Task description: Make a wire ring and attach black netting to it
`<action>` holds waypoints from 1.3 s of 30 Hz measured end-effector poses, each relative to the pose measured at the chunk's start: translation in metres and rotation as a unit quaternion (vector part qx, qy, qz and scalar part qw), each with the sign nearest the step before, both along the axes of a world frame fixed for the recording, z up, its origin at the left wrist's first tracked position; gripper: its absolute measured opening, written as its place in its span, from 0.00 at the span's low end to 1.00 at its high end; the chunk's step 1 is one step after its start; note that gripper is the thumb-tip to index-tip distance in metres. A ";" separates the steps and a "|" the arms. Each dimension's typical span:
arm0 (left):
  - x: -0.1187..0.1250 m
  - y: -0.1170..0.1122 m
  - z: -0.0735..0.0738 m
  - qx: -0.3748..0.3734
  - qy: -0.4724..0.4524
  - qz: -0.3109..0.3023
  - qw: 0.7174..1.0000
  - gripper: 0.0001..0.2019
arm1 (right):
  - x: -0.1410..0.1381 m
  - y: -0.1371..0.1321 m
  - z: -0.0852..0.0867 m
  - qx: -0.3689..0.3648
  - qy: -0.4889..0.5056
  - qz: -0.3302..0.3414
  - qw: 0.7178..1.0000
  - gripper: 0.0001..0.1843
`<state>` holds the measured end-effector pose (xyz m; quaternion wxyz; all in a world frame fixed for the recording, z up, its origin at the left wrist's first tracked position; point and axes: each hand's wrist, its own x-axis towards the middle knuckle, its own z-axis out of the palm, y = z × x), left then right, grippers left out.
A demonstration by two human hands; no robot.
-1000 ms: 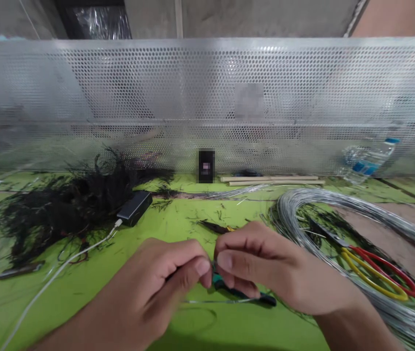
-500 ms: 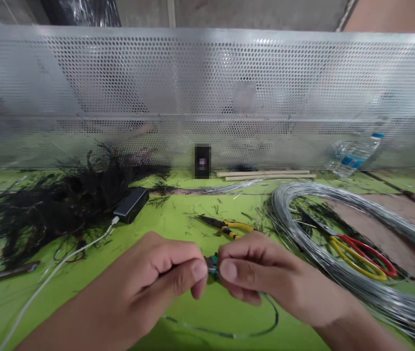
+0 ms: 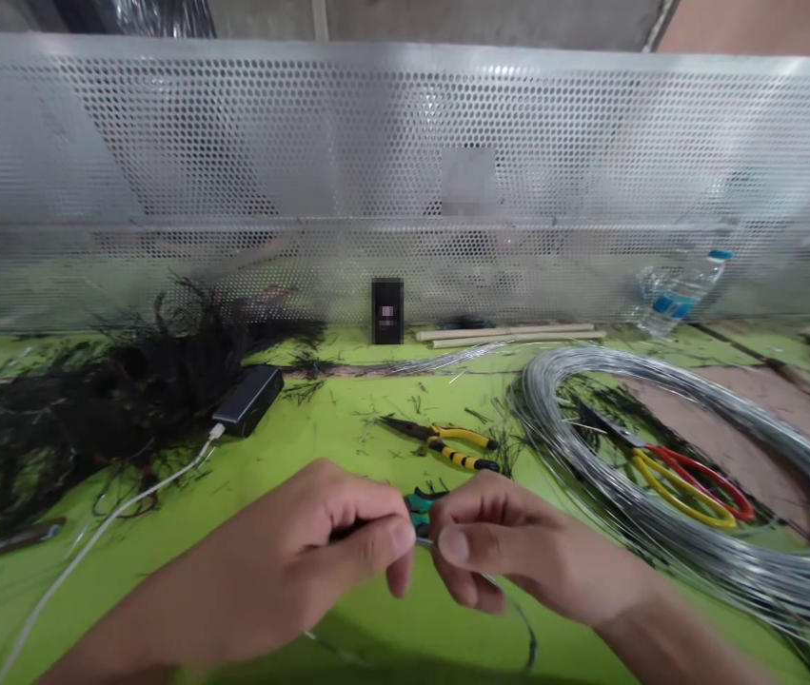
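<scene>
My left hand (image 3: 333, 552) and my right hand (image 3: 511, 542) are close together, both closed in a pinch. A short piece of thin wire (image 3: 424, 542) shows between the fingertips. Its loose length, grey with darker stretches, curves below my hands, blurred. Just behind the fingertips lie green-handled pliers (image 3: 422, 506), mostly hidden by my hands. Farther back on the green table rest long-nose pliers (image 3: 440, 440) with yellow and black handles.
A big coil of silver wire (image 3: 590, 466) lies on the right, with red-and-yellow-handled scissors (image 3: 690, 485) inside it. At left are a black fibre heap (image 3: 140, 390) and a power bank (image 3: 248, 400) with a white cable. Perforated metal (image 3: 347, 171) stands behind; a bottle (image 3: 682, 295) stands far right.
My hands have moved slightly apart, and more of the green-handled pliers shows. The wire's loose loop has swung lower. The whole view has shifted a little.
</scene>
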<state>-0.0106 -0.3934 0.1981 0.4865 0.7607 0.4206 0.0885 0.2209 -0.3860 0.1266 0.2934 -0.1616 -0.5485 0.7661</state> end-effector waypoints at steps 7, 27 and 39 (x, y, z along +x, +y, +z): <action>0.006 -0.007 -0.003 -0.091 -0.077 0.061 0.991 0.20 | 0.001 0.002 0.018 -0.005 -0.032 -0.006 0.999 0.18; -0.008 -0.016 -0.005 -0.114 -0.175 0.060 0.976 0.22 | 0.001 0.006 0.046 -0.012 -0.062 0.050 0.997 0.20; 0.000 -0.018 0.007 0.101 -0.083 0.064 0.989 0.21 | 0.004 -0.015 0.067 0.362 -0.228 -0.132 0.894 0.16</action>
